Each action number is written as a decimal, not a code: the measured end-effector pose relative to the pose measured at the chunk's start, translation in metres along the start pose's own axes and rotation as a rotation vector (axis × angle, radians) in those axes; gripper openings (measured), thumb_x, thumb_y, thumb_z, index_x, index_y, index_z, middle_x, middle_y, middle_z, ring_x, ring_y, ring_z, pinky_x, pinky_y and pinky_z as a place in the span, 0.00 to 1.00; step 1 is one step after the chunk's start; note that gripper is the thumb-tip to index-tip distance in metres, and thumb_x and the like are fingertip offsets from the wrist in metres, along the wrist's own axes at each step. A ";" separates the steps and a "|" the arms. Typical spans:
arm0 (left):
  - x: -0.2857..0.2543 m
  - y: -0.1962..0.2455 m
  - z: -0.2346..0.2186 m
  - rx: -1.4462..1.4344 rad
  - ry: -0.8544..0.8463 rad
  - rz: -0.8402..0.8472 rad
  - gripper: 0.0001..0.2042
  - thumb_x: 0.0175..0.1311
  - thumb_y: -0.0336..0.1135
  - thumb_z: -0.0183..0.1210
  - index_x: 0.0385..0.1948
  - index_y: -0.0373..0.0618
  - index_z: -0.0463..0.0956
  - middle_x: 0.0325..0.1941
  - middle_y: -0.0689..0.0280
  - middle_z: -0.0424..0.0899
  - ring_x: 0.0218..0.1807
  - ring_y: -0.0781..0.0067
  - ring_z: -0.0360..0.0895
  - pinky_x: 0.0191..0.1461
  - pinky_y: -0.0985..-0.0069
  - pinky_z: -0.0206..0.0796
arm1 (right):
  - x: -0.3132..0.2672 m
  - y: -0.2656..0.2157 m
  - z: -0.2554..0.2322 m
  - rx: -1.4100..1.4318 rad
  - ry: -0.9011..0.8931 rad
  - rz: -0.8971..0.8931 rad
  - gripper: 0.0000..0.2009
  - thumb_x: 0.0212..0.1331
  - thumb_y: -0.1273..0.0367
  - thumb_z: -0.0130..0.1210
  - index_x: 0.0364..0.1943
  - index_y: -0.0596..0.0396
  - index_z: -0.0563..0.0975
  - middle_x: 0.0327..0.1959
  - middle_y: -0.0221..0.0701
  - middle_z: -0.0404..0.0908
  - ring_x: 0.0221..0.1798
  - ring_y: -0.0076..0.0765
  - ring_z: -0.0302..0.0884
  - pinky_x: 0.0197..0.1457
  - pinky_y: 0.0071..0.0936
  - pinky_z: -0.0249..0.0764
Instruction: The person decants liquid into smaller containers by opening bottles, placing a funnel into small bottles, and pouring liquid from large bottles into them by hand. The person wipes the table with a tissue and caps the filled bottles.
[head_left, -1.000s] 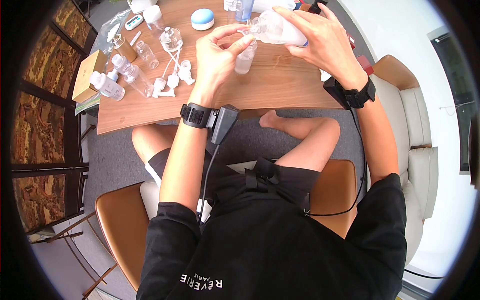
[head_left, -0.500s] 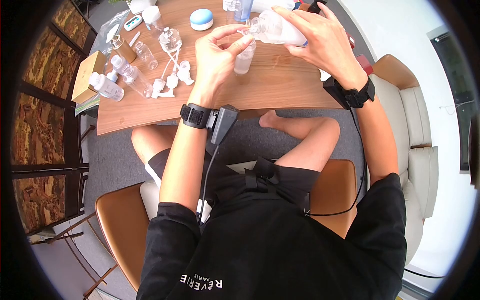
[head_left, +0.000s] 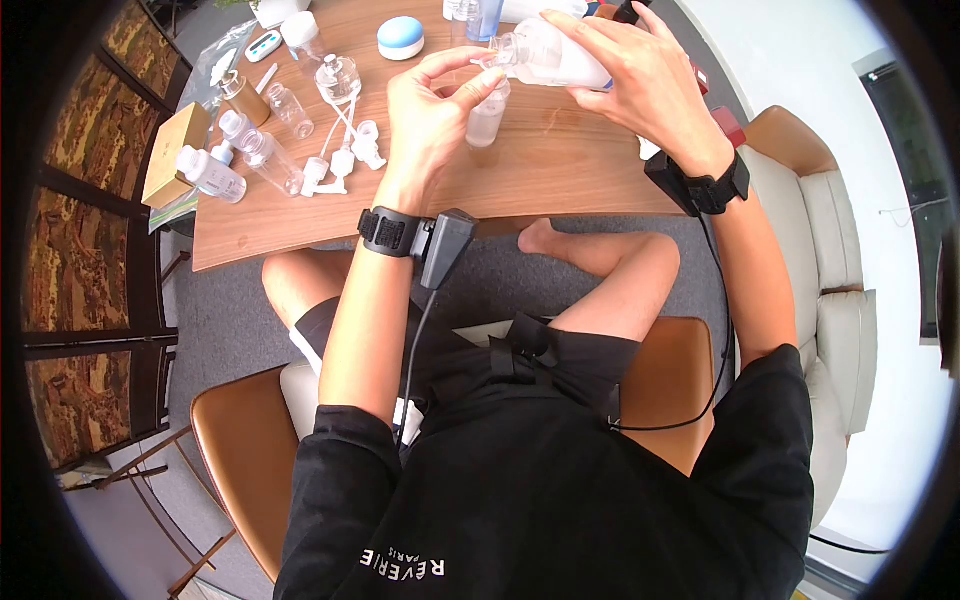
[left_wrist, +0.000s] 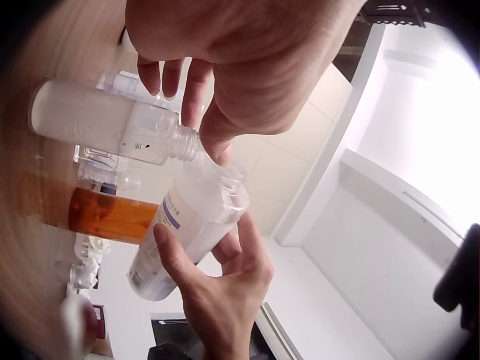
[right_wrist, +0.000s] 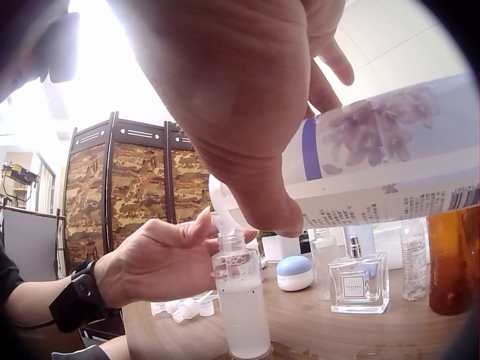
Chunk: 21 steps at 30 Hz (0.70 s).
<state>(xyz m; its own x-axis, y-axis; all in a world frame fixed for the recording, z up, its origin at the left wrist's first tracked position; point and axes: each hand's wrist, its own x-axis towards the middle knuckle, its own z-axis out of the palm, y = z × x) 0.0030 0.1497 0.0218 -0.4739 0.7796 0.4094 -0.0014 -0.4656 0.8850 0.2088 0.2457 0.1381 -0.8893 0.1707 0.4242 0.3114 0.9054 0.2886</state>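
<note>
My right hand [head_left: 650, 95] grips a large see-through bottle [head_left: 560, 60] with a purple-flower label [right_wrist: 375, 142], tipped on its side, its open neck pointing left. Below that neck a small clear bottle [head_left: 485, 120] stands upright on the table, most of the way full of cloudy white liquid [right_wrist: 246, 322]. The left hand [head_left: 425, 115] pinches a small clear funnel-like piece [right_wrist: 219, 222] at the small bottle's mouth between thumb and forefinger. In the left wrist view the large bottle's neck is right beside these fingertips, which partly hide the piece.
Left on the wooden table [head_left: 270, 225] lie white pump heads [head_left: 340, 165]. Several clear bottles stand beyond them, near a gold pump bottle [head_left: 240, 95] and a brown box [head_left: 175, 155]. A blue-and-white round container [head_left: 401, 38] is behind. An amber bottle [right_wrist: 454, 262] and perfume bottle [right_wrist: 360, 281] also stand there.
</note>
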 end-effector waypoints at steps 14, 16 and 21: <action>-0.001 0.003 0.001 -0.013 0.004 -0.006 0.14 0.62 0.28 0.74 0.50 0.41 0.88 0.44 0.63 0.92 0.39 0.79 0.88 0.43 0.81 0.80 | 0.002 -0.001 -0.002 -0.001 0.007 -0.010 0.40 0.46 0.65 0.74 0.70 0.50 0.74 0.40 0.35 0.82 0.49 0.43 0.83 0.74 0.55 0.66; -0.001 0.003 0.000 -0.009 0.002 -0.006 0.14 0.62 0.28 0.74 0.49 0.42 0.88 0.44 0.63 0.92 0.39 0.79 0.88 0.43 0.81 0.80 | 0.002 0.000 -0.002 0.004 -0.001 -0.005 0.40 0.46 0.65 0.74 0.70 0.50 0.74 0.40 0.35 0.82 0.49 0.43 0.83 0.74 0.55 0.66; 0.000 0.001 0.000 -0.005 0.000 -0.003 0.14 0.62 0.28 0.74 0.49 0.42 0.88 0.44 0.63 0.92 0.39 0.79 0.88 0.43 0.80 0.80 | 0.002 -0.001 -0.002 -0.005 0.002 -0.003 0.39 0.46 0.65 0.74 0.69 0.49 0.74 0.40 0.35 0.82 0.49 0.43 0.83 0.75 0.55 0.66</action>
<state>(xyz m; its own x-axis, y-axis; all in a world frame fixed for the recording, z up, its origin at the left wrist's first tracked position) 0.0032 0.1490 0.0226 -0.4742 0.7808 0.4067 -0.0072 -0.4654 0.8851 0.2076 0.2442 0.1399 -0.8894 0.1674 0.4253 0.3106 0.9040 0.2937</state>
